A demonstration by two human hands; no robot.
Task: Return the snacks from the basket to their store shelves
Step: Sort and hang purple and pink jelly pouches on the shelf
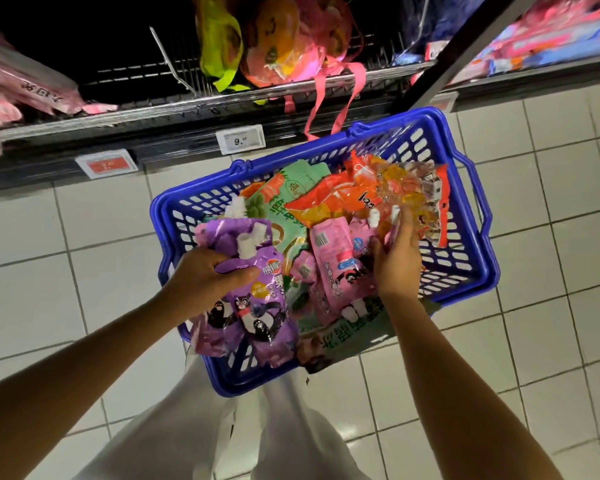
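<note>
Purple foil spouted drink pouches (246, 292), several bunched together, sit in the left hand (205, 277), whose grip is closed around their upper halves over the near-left corner of the blue plastic slatted basket (465, 258) on the white tiled floor (66, 237). Inside the basket, the right hand (397, 261) reaches among pink spouted pouches (336, 265), thumb and fingers closing on one beside the orange crinkly snack bags (340, 199); whether it has firm hold I cannot tell. Sorting by flavour appears under way. Next, the purple bunch needs carrying up past the basket's far rim to the dark metal shelf (187, 109).
</note>
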